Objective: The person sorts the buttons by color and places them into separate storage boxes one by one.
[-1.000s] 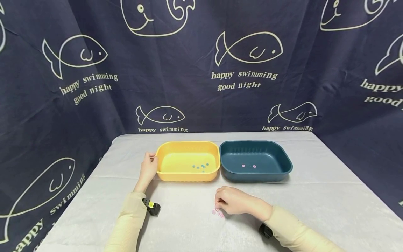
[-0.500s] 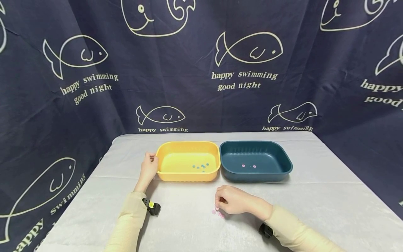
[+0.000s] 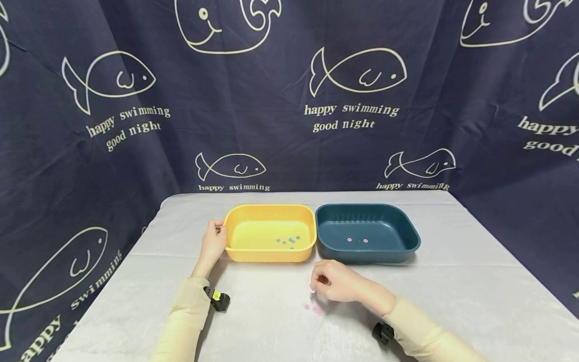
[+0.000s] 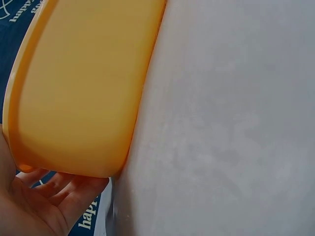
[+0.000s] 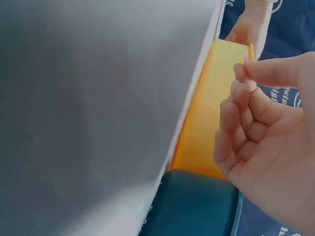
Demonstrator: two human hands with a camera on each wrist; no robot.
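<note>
A yellow plastic bin [image 3: 271, 255] stands at the back of the table, and my left hand [image 3: 213, 245] holds its left end by the rim. In the left wrist view my left fingers [image 4: 74, 196] lie against the bin's outer wall. Between thumb and index finger, my right hand [image 3: 338, 281] pinches a small pink button [image 3: 312, 290] just above the cloth. Several loose pink buttons [image 3: 315, 308] lie on the table below that hand. Inside the yellow bin are several blue buttons [image 3: 284, 242]. Two pink buttons [image 3: 365, 241] lie in the dark teal bin [image 3: 368, 256].
Both bins stand side by side, touching, on a white-grey cloth [image 3: 267, 311] that covers the table. Behind and at the sides hangs a dark blue curtain [image 3: 289, 136] with fish prints. A black camera [image 3: 220, 300] is strapped to the left wrist.
My right hand has lifted off the pile and moved slightly toward the bins, with a pink button in its fingertips. The left hand stays at the yellow bin.
</note>
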